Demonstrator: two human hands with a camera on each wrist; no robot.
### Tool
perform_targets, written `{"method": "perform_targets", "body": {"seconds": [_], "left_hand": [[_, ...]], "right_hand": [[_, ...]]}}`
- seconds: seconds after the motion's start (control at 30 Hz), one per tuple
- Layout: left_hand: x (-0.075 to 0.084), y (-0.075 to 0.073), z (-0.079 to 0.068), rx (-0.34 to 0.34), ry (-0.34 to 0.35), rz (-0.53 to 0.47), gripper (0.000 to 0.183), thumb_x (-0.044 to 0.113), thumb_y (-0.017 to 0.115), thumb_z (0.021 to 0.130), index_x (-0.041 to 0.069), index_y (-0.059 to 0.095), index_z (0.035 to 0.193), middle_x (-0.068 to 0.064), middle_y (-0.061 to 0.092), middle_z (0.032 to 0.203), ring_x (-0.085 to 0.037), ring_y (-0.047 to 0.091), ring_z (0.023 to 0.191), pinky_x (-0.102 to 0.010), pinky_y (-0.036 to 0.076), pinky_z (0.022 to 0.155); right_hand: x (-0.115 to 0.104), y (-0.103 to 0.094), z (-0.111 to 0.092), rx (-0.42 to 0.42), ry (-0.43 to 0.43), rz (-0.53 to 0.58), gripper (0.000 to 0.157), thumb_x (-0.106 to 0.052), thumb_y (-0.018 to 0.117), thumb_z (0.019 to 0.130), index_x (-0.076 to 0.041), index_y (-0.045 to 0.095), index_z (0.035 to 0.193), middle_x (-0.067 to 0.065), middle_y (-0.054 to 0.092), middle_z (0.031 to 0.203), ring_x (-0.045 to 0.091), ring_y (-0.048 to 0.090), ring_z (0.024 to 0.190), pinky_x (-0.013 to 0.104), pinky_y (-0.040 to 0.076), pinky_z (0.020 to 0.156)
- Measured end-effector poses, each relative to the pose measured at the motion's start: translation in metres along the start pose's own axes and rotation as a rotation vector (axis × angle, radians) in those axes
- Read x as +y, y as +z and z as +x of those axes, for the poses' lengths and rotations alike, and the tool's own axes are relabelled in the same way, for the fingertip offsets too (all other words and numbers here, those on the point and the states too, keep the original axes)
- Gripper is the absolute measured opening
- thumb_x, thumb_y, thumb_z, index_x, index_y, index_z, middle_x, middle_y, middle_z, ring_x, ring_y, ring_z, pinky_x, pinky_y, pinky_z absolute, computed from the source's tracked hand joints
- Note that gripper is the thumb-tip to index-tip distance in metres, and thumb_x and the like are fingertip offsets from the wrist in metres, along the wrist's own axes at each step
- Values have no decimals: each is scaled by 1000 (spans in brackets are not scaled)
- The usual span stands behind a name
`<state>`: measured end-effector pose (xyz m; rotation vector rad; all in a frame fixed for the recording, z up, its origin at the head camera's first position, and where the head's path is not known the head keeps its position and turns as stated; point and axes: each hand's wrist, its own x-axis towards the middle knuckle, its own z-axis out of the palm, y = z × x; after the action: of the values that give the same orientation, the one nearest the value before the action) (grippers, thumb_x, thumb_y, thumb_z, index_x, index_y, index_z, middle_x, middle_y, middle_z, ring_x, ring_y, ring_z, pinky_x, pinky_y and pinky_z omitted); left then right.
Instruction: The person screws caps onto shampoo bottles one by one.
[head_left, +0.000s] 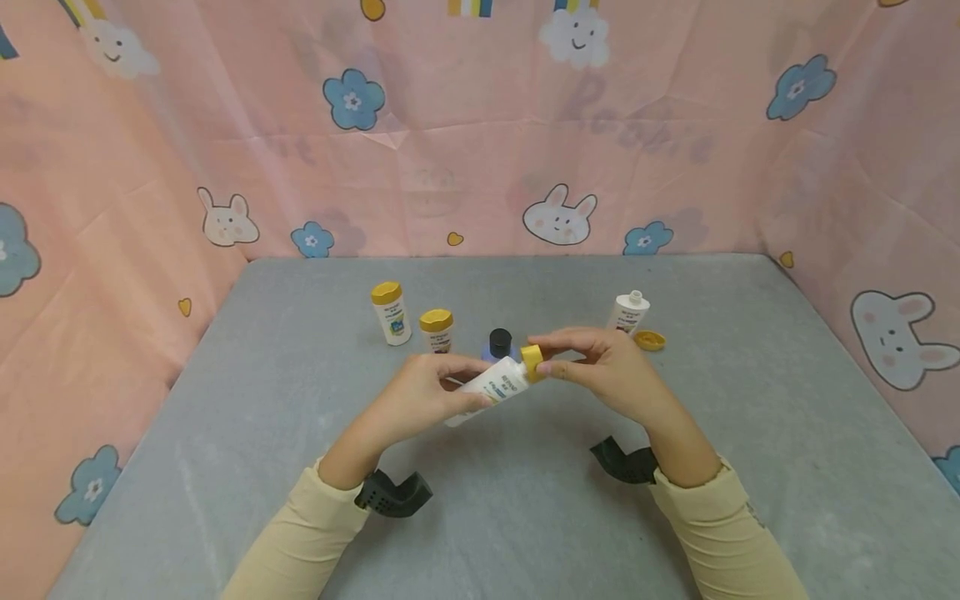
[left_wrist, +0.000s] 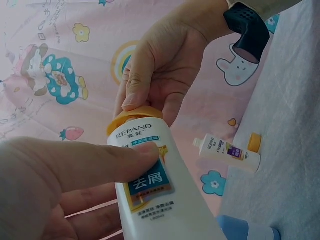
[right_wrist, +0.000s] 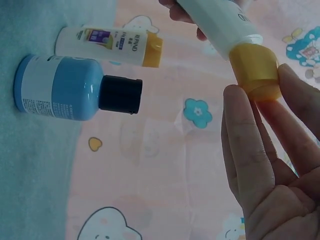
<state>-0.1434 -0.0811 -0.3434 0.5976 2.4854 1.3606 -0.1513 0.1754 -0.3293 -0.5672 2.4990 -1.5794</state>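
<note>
My left hand grips a white shampoo bottle, which is tilted above the table with its top towards the right. In the left wrist view the thumb lies across the label of the bottle. A yellow cap sits at the bottle's top, pinched between the thumb and fingers of my right hand. Seen from the right wrist, the cap stands a little askew to the bottle; whether its threads engage I cannot tell.
Behind the hands stand two yellow-capped white bottles and a blue bottle with a black cap. At the back right is an uncapped white bottle, with a loose yellow cap beside it. Printed pink cloth surrounds the grey table.
</note>
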Motion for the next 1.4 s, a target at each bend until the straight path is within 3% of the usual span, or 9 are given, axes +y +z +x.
{"method": "perform_targets", "body": {"seconds": [0.27,0.7,0.97,1.13,1.4], "left_hand": [[1,0,1,-7,22,15,30,16,77,85,14,74,116,-5,74,112,-15,68,99,-27,58,83],[3,1,3,-18,53,55,31,15,78,85,13,75,115,-4,75,110,-12,67,96,-26,57,82],[6,5,3,3,56,69,30,13,79,84,14,76,114,-3,75,110,-12,66,94,-26,57,80],[6,6,3,15,63,67,30,13,79,84,13,76,113,-4,75,109,-13,66,95,-27,57,81],[1,10,1,49,59,42,30,12,79,84,13,75,114,-4,75,110,-14,67,97,-29,58,84]], "right_hand": [[-1,-1,-1,-20,-7,-38,32,-16,75,89,-8,73,120,10,71,120,9,64,100,22,57,80],[-1,-1,-1,-37,66,-55,31,-24,75,89,-11,74,118,7,73,113,19,62,98,26,55,76],[-3,3,2,20,238,39,32,-29,78,86,-5,76,107,8,75,104,17,68,86,30,58,77],[-3,6,4,46,256,70,32,-32,80,84,-5,77,101,3,76,94,18,68,84,33,59,75],[1,14,4,76,260,133,36,-35,78,86,-4,76,102,2,74,98,19,67,91,35,60,79]]}}
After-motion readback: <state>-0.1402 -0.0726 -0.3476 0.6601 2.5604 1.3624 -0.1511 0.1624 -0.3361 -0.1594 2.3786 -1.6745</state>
